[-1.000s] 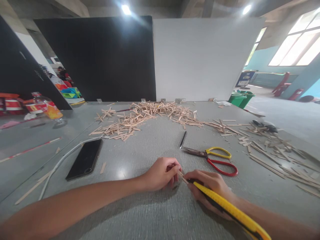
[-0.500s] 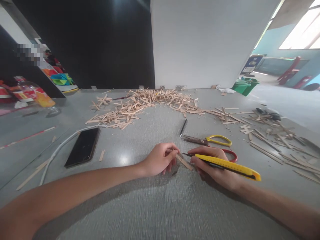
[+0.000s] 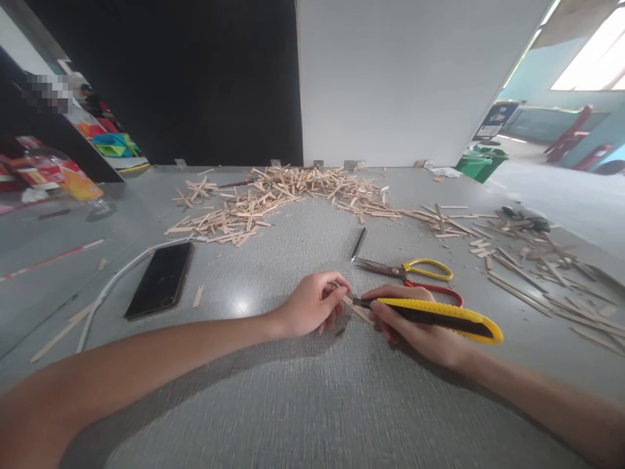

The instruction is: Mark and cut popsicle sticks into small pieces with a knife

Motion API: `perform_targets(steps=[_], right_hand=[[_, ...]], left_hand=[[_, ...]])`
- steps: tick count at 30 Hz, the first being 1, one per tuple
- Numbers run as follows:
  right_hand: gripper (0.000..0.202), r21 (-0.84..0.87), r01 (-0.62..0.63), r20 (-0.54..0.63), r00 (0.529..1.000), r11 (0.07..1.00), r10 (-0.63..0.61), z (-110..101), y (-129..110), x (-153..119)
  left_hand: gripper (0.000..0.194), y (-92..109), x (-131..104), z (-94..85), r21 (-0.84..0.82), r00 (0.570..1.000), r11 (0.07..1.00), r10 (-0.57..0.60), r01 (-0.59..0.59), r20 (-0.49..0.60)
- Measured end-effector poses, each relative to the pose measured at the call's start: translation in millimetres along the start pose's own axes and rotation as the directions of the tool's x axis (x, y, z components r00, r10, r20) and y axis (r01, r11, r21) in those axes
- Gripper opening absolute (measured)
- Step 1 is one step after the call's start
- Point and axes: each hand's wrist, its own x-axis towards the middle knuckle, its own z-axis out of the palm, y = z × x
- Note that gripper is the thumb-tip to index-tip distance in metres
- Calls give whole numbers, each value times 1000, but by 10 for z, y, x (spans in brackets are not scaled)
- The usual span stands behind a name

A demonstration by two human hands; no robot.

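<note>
Between thumb and fingers, my left hand (image 3: 317,303) pinches one end of a small flat wooden stick (image 3: 360,311), which slants down to the right. My right hand (image 3: 415,326) is closed round a yellow and black utility knife (image 3: 439,317). The knife's tip is at the stick, close to my left fingertips; whether the blade cuts into the wood I cannot tell. Just beyond my right hand lie scissors (image 3: 390,268) with one yellow and one red handle. A thin dark pen-like tool (image 3: 359,244) rests near their points.
A heap of wooden sticks (image 3: 312,185) spreads along the back, with more scraps (image 3: 547,260) at right. On the left are a phone (image 3: 161,280), a white cable (image 3: 112,280) and a plastic bottle (image 3: 63,172). Black (image 3: 195,85) and pale panels (image 3: 390,85) stand behind. Green bins (image 3: 481,163) are beyond.
My right hand has shifted slightly left and turned the knife, bringing its tip onto the stick by my left fingers. My left hand keeps its pinch. The view has tilted slightly.
</note>
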Motion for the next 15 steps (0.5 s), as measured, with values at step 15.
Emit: perform_targets(steps=[15], right_hand=[[35, -37, 20, -3, 1000, 999, -20, -9, -8, -1]], left_hand=[[27, 1, -8, 5, 21, 1000, 1000, 6, -7, 7]])
